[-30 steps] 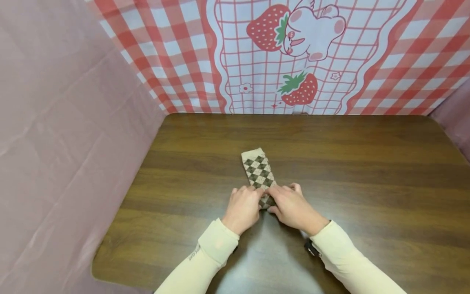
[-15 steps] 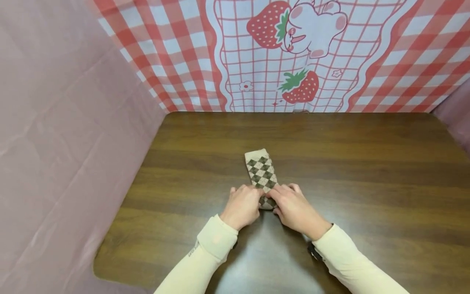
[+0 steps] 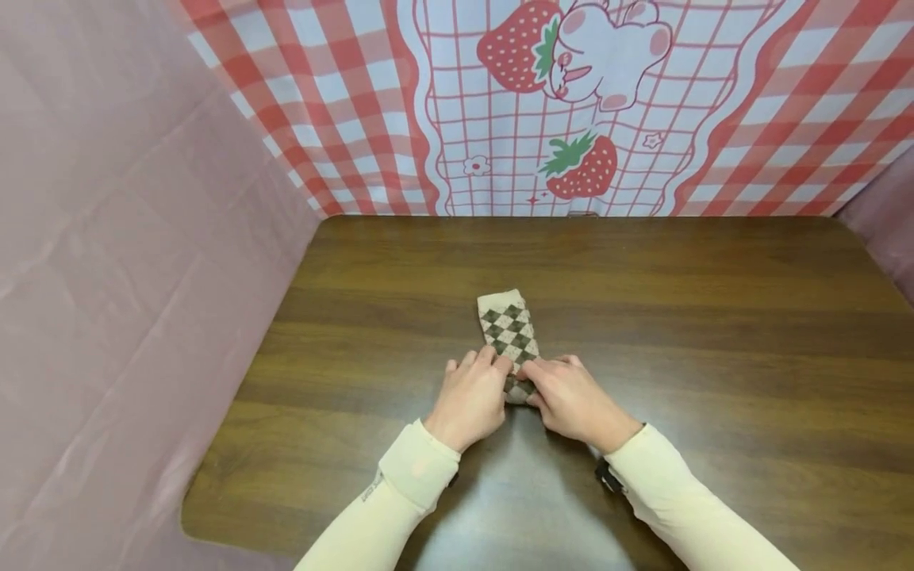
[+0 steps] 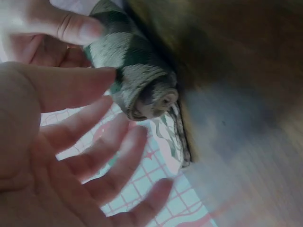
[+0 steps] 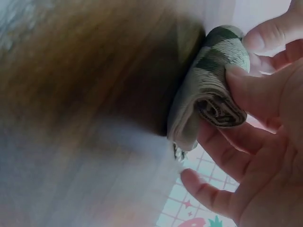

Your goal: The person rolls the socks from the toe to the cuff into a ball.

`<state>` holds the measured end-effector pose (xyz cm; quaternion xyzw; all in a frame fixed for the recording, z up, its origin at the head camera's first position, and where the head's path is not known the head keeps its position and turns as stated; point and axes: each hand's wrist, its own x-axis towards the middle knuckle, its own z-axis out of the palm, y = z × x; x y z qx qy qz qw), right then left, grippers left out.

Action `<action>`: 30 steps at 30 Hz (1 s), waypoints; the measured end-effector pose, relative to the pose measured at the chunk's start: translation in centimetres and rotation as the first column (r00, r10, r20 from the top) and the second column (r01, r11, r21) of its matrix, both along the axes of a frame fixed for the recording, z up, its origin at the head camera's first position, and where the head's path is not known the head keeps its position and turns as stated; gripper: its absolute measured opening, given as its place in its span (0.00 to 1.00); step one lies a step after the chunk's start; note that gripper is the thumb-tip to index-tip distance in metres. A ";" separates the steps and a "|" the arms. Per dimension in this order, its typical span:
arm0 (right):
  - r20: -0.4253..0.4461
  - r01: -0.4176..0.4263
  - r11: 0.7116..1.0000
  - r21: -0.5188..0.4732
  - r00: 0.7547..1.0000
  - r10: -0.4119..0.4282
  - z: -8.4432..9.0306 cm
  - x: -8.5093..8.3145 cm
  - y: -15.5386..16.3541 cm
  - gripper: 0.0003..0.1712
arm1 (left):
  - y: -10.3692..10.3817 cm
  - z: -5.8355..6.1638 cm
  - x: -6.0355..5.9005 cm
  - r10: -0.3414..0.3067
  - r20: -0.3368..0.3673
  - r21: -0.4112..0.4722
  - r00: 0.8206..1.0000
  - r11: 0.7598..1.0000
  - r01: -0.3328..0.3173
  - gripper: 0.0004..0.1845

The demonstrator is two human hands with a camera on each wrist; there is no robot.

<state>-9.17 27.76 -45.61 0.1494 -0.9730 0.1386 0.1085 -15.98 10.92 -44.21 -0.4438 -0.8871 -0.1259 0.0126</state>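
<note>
1. The argyle sock lies on the wooden surface, in front of the person; its near end is wound into a roll, while the far part lies flat, ending in a plain cream band.
2. Compared with a second ago, that band sits slightly further right and nearer the person; against half a second ago it has hardly moved.
3. The left hand shows the clearest change: its fingers are now raised and more spread, overlapping the sock's left edge, where half a second ago they lay lower; its grip is loose and apart, the thumb touching the roll; whether the index touches too, I cannot tell.
4. The right hand stays nearly in place; its grip is clamped on the roll, thumb on one side, fingers curled behind.
5. Beyond the surface, the red-and-white checked cloth hangs as before; cream sleeves cover both forearms.
</note>
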 end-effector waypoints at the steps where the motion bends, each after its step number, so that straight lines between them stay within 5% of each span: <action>1: 0.018 0.009 1.000 -0.006 1.000 -0.009 0.1 0.0 0.0 0.17 | -0.1 -0.1 0.0 -0.014 -0.015 0.014 1.000 1.000 0.014 0.18; 7: 0.091 0.034 0.999 -0.030 0.995 -0.031 0.4 -0.1 0.1 0.14 | -0.1 -0.5 -0.3 -0.103 -0.054 0.045 0.993 0.993 0.105 0.21; 20: 0.103 0.025 0.995 -0.092 0.995 -0.015 0.6 -0.1 0.1 0.16 | -0.2 -0.7 -0.7 -0.129 -0.037 0.015 0.991 0.991 0.130 0.24; 30: -0.023 0.065 0.997 0.041 0.998 -0.064 0.9 0.3 -0.5 0.21 | 0.1 -0.7 -1.2 -0.129 0.021 0.000 0.991 0.992 0.129 0.23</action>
